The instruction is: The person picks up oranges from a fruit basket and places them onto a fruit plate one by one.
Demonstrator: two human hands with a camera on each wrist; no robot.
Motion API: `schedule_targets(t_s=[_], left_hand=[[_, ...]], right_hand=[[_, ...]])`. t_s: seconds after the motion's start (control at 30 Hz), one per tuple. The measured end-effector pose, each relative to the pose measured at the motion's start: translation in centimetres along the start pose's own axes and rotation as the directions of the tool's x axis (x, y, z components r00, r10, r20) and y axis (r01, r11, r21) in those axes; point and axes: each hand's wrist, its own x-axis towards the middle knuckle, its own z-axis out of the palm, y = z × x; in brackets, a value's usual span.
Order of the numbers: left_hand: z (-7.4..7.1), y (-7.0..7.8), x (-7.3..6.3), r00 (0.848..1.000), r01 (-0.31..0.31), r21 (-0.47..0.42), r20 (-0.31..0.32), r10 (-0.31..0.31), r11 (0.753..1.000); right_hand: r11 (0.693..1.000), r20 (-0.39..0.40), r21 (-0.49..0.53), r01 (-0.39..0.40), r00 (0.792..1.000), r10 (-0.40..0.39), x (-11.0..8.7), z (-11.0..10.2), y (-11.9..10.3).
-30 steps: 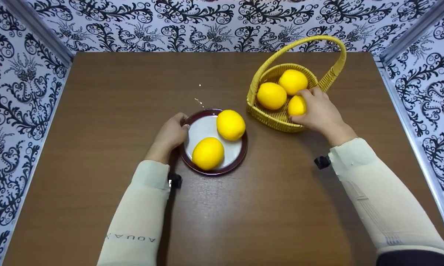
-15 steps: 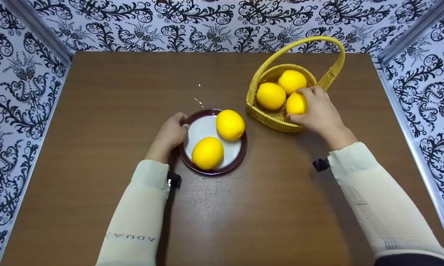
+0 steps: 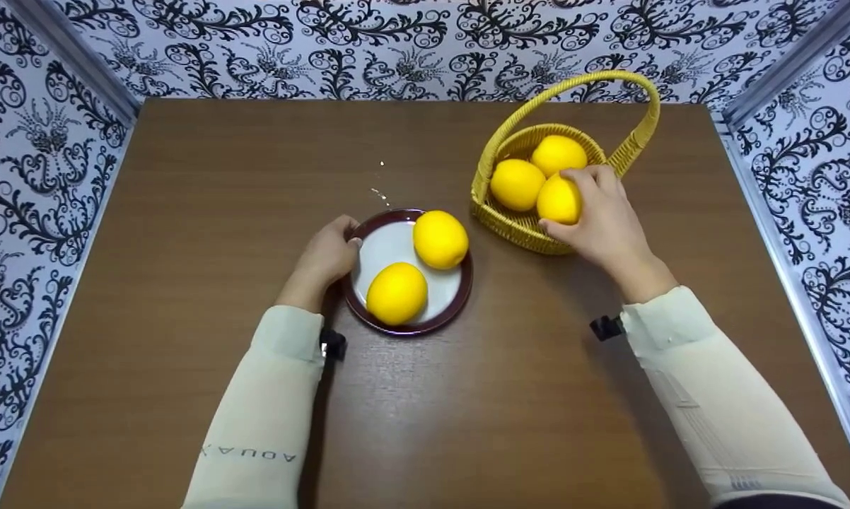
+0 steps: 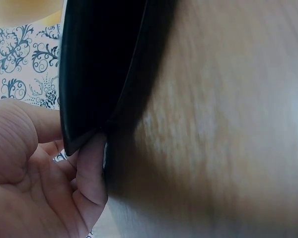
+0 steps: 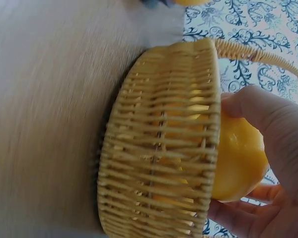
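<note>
You wore cream sleeves on both arms. Left sleeve (image 3: 255,403): pale grey-green cuff (image 3: 287,329), dark lettering (image 3: 252,454), seemingly AQUA plus a partly cut-off letter. Right sleeve (image 3: 722,396): similar cuff (image 3: 669,318), thin creases, small grey print (image 3: 744,483), dark fabric (image 3: 782,502) at the lower end. Small black blocks (image 3: 334,345) sat at both wrists. Your left hand (image 3: 324,256) and right hand (image 3: 602,223) were gloveless.

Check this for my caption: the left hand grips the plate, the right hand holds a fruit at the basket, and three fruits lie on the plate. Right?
Wrong count: the head view shows two fruits on the plate, not three. The left hand, right hand and basket are as stated.
</note>
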Motion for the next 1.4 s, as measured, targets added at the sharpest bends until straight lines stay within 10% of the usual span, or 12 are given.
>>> schedule_targets(t_s=[0.7,1.4], left_hand=[[0.0,0.1,0.0,1.0,-0.004,-0.015,0.001,0.004,1.0],[0.1,0.1,-0.1,1.0,-0.005,-0.02,-0.011,0.005,1.0]], right_hand=[[0.988,-0.17,0.076,0.137,0.978,-0.123,-2.3,0.9,-2.9],[0.951,-0.17,0.153,0.268,0.955,-0.242,-4.8,4.4,-4.9]])
